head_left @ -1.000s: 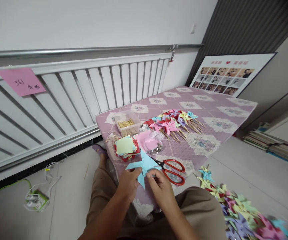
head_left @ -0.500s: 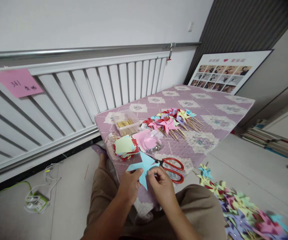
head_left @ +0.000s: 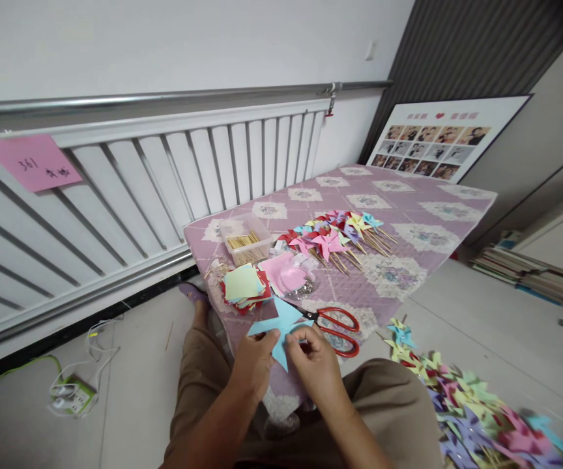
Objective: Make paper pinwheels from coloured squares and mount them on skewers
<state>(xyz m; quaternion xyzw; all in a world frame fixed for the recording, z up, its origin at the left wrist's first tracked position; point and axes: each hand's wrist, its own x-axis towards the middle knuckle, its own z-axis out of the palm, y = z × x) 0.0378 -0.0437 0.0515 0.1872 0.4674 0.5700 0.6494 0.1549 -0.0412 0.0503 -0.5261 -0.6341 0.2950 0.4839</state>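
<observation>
Our left hand (head_left: 253, 361), low in the centre of the frame, grips a light-blue paper pinwheel (head_left: 284, 320), thumb on top and near its middle. Our right hand (head_left: 313, 358), just right of it, has thumb and forefinger drawn together at the paper's right side; we cannot tell whether they pinch the paper or something small. The pinwheel is over the near corner of the cloth-covered table (head_left: 399, 277).

Just right of our fingers lie red-handled scissors (head_left: 317, 316), their blades pointing toward the upper left. Above and left of the pinwheel we see a stack of coloured paper squares (head_left: 242, 284), pale yellow on top. Beside it, a clear bag (head_left: 305, 284) contains small shiny pieces, too blurred to name.

Farther up, left of centre, an uncovered clear plastic box (head_left: 257, 255) holds a bundle of thin wooden sticks (head_left: 243, 242) lying side by side. Right of the box we find finished pinwheels (head_left: 329, 243) on sticks; more pinwheels (head_left: 467, 417) fill the lower right, heaped on the floor.
</observation>
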